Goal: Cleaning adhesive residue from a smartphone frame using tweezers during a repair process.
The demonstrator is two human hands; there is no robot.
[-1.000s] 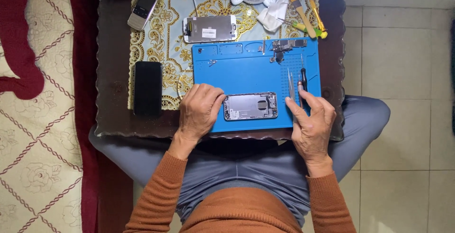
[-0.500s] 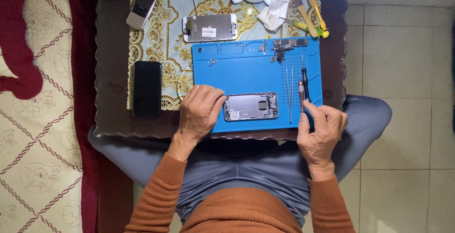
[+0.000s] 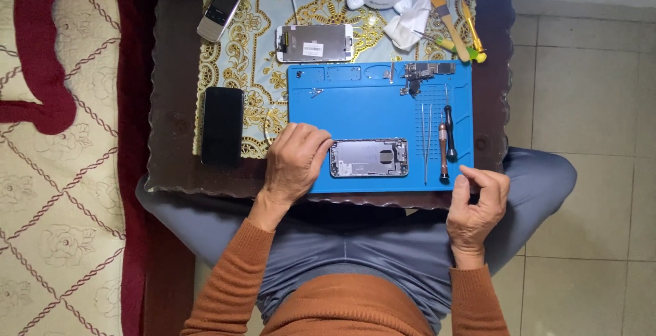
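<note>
My left hand rests flat, fingers loose, steadying the phone; right hand, at 4 o'clock, curls empty.

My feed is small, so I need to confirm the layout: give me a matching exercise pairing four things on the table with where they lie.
Things:
1. opened phone body
2. black phone
3. tweezers
4. brush

Places:
A. on the patterned cloth, above the blue mat's right corner
B. left of the mat
C. by the left hand
D. beside the screwdrivers

Pairs: 1-C, 2-B, 3-D, 4-A
</note>
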